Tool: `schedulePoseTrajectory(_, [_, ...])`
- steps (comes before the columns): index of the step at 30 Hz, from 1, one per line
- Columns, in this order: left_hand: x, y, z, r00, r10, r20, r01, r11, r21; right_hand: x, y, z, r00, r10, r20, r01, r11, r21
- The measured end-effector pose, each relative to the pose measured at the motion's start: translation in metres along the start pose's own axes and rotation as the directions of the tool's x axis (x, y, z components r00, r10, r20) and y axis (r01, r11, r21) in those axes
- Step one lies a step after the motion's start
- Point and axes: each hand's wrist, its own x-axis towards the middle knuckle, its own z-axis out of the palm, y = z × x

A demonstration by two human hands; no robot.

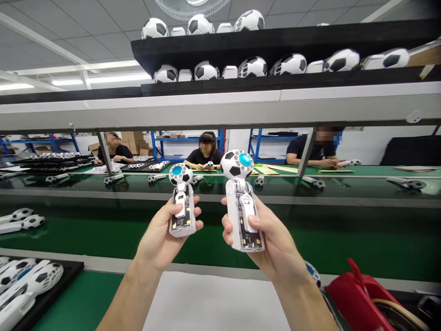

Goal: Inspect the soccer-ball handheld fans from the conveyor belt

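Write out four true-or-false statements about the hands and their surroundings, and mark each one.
1. The left hand holds a ball-headed device. True.
2. The right hand is empty. False: the right hand holds a second ball-headed device.
3. A white sheet lies in front of the person, at the bottom of the view. True.
4. The red item is at the lower left. False: the red item is at the lower right.

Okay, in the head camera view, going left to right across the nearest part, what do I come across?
Black tray holding football-topped gadgets, left hand gripping a smaller-looking fan-like device, right hand gripping a larger-looking one, red object.
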Motion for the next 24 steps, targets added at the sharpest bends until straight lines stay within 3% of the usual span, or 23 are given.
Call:
schedulePoseTrajectory(4, [-0.001,0.002,-0.002,0.987,0.111,0.115,-0.125,0.985,0.123,-0.001,0.001,0.001,1.000,0.003,-0.011,-0.004,0.999,-0.046])
schedulePoseTrajectory(10, [-0.001,0.006,-0.004,0.951,0.191,0.241,-0.247,0.943,0.225,0.005,0.010,0.009,0.968,-0.085,-0.235,0.056,0.990,-0.126])
schedulePoseTrajectory(13, [0.002,0.006,-0.007,0.930,0.224,0.292,-0.294,0.929,0.225,0.008,0.014,0.010,0.963,-0.077,-0.257,0.055,0.994,-0.089])
schedulePoseTrajectory(16, [0.007,0.004,-0.011,0.911,0.230,0.341,-0.317,0.921,0.226,0.008,0.016,0.007,0.969,-0.059,-0.240,0.039,0.995,-0.087])
schedulePoseTrajectory(19, [0.012,0.002,-0.014,0.901,0.231,0.367,-0.325,0.920,0.220,0.007,0.016,0.002,0.964,-0.129,-0.232,0.096,0.984,-0.148])
schedulePoseTrajectory(22, [0.015,0.002,-0.016,0.895,0.229,0.384,-0.326,0.922,0.209,0.007,0.012,0.002,0.924,-0.235,-0.303,0.176,0.962,-0.211])
schedulePoseTrajectory(24, [0.016,0.002,-0.017,0.892,0.225,0.393,-0.322,0.926,0.198,0.006,0.009,0.004,0.896,-0.219,-0.385,0.169,0.973,-0.160])
